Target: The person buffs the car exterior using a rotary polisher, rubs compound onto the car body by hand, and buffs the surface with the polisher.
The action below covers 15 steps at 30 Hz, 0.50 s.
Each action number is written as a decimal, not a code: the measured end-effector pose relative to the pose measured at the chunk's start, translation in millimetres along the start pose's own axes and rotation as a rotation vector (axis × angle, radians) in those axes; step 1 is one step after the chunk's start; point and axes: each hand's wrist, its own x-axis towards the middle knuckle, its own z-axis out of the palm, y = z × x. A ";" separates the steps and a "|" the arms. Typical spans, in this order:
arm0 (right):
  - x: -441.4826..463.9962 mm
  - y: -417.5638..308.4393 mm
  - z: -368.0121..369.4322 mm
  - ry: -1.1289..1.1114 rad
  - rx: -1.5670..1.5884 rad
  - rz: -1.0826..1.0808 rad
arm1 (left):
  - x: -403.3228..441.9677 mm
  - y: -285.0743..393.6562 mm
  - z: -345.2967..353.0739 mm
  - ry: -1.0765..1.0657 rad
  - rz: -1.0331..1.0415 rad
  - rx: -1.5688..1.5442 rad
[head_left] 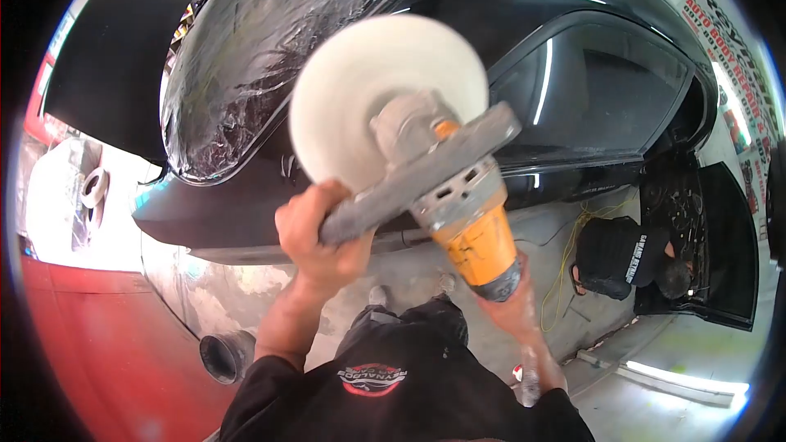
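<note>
A yellow and grey power polisher [475, 237] with a large round white pad [344, 106] is up in front of me, before a black car. The pad looks smeared, as if spinning. My left hand [319, 233] is wrapped round the left end of the polisher's grey bar handle. Low on the yellow body, my right hand [512, 299] grips the rear end, its fingers partly hidden behind the tool. Behind the pad lies the dark car body [237, 213]; whether the pad touches it I cannot tell.
Clear plastic film [246, 57] covers the rear glass. A side window [589, 82] is at right. A co-worker [618, 258] crouches by an open door [725, 245]. A yellow cord [557, 278] runs across the floor. A dark bucket-like container [228, 356] stands near a red panel [106, 344].
</note>
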 end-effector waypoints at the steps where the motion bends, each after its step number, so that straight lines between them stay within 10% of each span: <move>1: 5.3 -25.4 -1.0 0.044 0.048 -0.028 | 16.4 7.5 -2.8 -0.039 -0.034 -0.107; 15: 8.1 -41.9 -3.3 -0.138 0.012 0.015 | 11.2 9.4 -26.7 0.073 -0.255 -0.156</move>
